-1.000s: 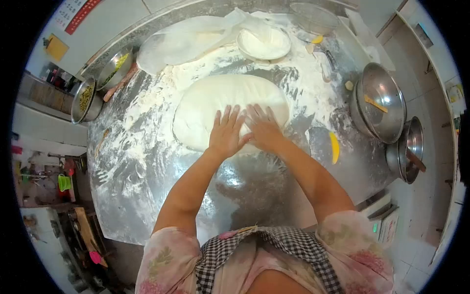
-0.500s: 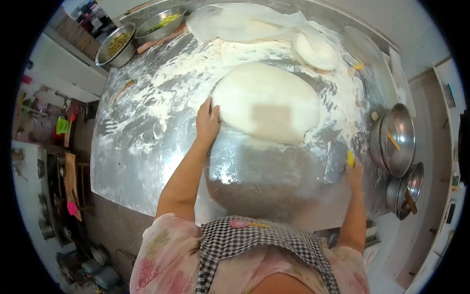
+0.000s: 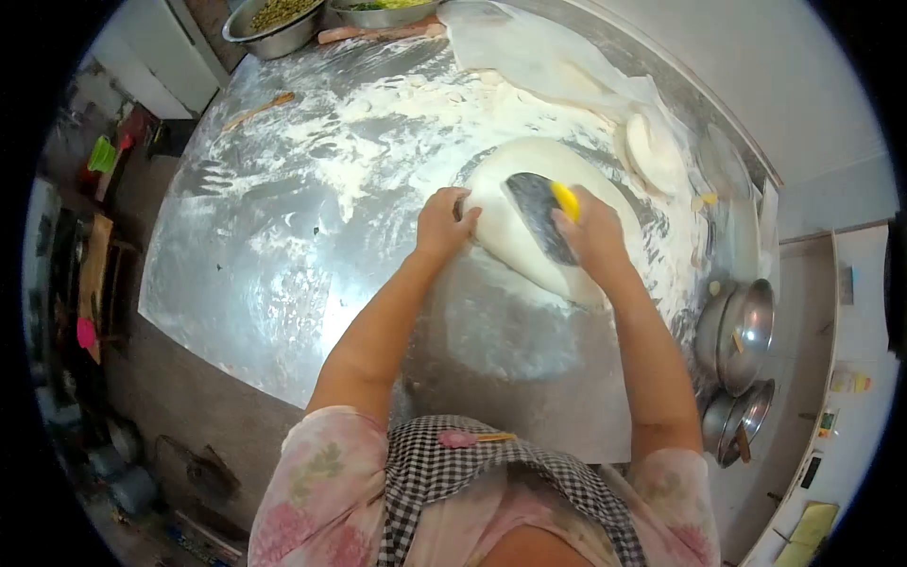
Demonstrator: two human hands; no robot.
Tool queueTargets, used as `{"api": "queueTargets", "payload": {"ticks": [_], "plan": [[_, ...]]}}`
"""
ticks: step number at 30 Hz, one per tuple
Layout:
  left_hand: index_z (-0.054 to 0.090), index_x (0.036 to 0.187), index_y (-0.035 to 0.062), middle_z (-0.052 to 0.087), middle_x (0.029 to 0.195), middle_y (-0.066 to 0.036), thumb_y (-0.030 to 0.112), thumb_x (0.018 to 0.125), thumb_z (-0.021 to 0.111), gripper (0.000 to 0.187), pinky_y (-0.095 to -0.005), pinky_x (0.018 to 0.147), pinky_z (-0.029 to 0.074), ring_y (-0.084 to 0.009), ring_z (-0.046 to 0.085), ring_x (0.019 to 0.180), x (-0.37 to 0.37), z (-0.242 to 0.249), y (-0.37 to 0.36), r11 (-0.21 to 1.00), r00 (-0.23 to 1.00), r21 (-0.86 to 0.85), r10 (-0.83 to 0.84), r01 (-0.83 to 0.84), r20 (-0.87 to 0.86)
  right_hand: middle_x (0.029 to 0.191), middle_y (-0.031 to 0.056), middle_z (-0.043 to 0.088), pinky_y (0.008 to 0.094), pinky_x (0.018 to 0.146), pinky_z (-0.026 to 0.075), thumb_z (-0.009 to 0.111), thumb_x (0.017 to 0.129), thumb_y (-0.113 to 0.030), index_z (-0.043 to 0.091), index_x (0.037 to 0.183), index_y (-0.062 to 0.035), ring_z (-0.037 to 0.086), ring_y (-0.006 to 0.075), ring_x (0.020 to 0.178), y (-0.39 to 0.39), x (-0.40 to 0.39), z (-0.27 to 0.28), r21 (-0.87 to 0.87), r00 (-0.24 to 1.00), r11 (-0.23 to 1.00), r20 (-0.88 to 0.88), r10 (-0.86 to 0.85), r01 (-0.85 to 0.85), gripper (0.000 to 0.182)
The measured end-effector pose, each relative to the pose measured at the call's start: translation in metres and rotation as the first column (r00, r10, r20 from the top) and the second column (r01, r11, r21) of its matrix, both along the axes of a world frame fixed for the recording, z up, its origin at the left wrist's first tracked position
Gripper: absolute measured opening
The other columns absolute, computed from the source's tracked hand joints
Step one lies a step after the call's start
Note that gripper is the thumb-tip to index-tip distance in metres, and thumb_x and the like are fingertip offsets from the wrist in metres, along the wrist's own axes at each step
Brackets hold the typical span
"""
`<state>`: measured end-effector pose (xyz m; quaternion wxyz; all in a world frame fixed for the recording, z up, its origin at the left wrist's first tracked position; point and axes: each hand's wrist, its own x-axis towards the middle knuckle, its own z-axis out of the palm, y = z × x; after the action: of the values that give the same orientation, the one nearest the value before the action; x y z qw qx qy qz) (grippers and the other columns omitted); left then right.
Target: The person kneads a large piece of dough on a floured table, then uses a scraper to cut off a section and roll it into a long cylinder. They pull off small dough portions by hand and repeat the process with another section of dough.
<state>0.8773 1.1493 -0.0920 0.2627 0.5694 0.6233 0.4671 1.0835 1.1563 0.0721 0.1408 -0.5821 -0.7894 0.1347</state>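
Note:
A large slab of pale dough (image 3: 510,225) lies on the floured metal table (image 3: 236,274). My right hand (image 3: 595,230) is closed round the yellow handle of a wide metal scraper (image 3: 540,210), whose blade is over the dough, slanting across it. Whether the blade touches or cuts the dough cannot be told. My left hand (image 3: 447,223) rests at the dough's left edge, fingers apart, thumb against the dough, nothing held.
Bowls of chopped food (image 3: 274,26) and a rolling pin (image 3: 378,33) stand at the back left. A thin stick (image 3: 257,111) lies at left. Plastic sheeting (image 3: 529,47) and a round dough piece (image 3: 652,151) are behind. Metal bowls (image 3: 744,335) are at right.
My right hand has brought the scraper from the table's right side up over the dough. My left hand stays at the dough's left edge. The view has shifted.

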Motion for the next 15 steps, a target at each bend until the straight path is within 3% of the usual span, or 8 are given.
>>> {"api": "queueTargets", "payload": {"ticks": [5, 15], "plan": [[0.062, 0.102, 0.0063, 0.061, 0.096, -0.012, 0.020, 0.073, 0.073, 0.034, -0.0387, 0.080, 0.047, -0.0300, 0.059, 0.087, 0.002, -0.002, -0.002, 0.999, 1.000, 0.031, 0.015, -0.015, 0.011, 0.090, 0.0195, 0.066, 0.0461, 0.077, 0.049, 0.061, 0.083, -0.024, 0.058, 0.101, -0.0074, 0.063, 0.0373, 0.086, 0.022, -0.058, -0.012, -0.081, 0.971, 0.995, 0.226, 0.073, -0.056, 0.024], [0.059, 0.100, 0.0040, 0.060, 0.094, -0.015, 0.019, 0.074, 0.073, 0.033, -0.0405, 0.075, 0.047, -0.0324, 0.059, 0.086, -0.002, 0.000, 0.000, 0.996, 0.998, 0.091, 0.017, -0.011, -0.067, 0.089, 0.0201, 0.065, 0.0473, 0.079, 0.047, 0.063, 0.083, -0.021, 0.059, 0.103, -0.0054, 0.062, 0.0385, 0.089, 0.042, -0.086, -0.028, -0.167, 0.970, 0.985, 0.228, 0.089, -0.052, 0.026]]}}
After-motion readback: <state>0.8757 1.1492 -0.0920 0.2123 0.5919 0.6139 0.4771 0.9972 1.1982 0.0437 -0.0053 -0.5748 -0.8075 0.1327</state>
